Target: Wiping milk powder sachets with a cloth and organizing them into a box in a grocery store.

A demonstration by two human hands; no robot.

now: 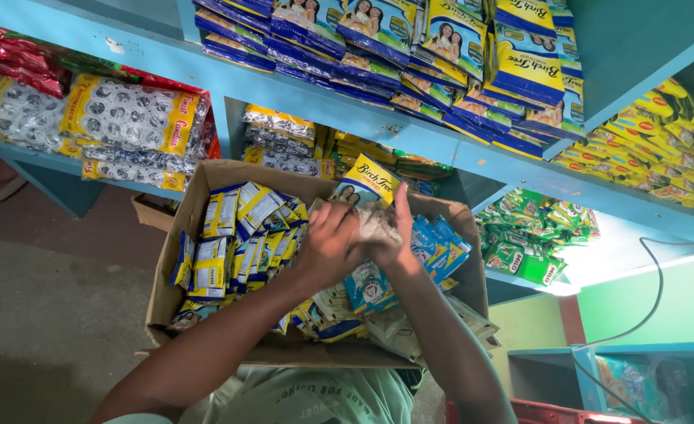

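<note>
**Hands on sachets above the carton**

Shelves of blue painted wood stand close behind, full of glossy blue and yellow packets. Below them the brown cardboard box holds flat shiny sachets in rows. The left hand and right hand are pressed together around a small bundle of sachets, just above the box middle.

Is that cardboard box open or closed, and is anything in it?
Open. The cardboard box has its flaps up, and it is packed with blue-and-yellow sachets.
</note>
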